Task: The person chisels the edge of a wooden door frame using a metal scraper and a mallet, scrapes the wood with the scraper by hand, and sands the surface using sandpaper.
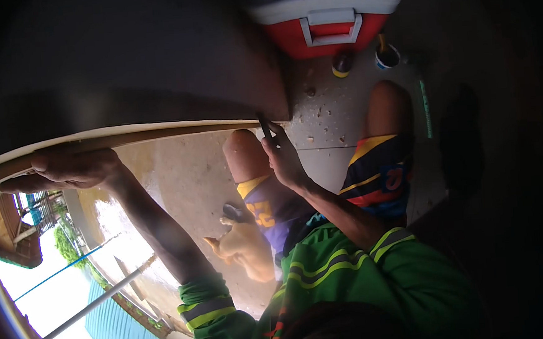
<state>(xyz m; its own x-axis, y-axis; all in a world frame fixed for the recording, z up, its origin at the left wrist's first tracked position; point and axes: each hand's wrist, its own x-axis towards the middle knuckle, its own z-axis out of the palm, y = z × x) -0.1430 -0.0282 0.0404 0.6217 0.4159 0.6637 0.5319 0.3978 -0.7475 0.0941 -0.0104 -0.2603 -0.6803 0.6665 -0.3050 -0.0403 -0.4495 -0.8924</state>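
Observation:
A large dark panel (153,71) spans the upper left, with a pale wooden edge (175,127) running along its lower side. My left hand (76,171) is against the left part of this edge, fingers stretched out and the thumb by the wood. At the edge's right end, my right hand (282,156) is closed round a dark, flat, narrow tool (264,126). The tool's upper end meets the panel's corner; its exact kind is not clear.
A red and white cooler (353,31) stands beyond the panel. Near it are a dark bottle-like container (341,64) and a small pot (387,57) with a handle sticking out. Pale chips (321,113) litter the floor. A tan dog (245,249) lies beside my leg.

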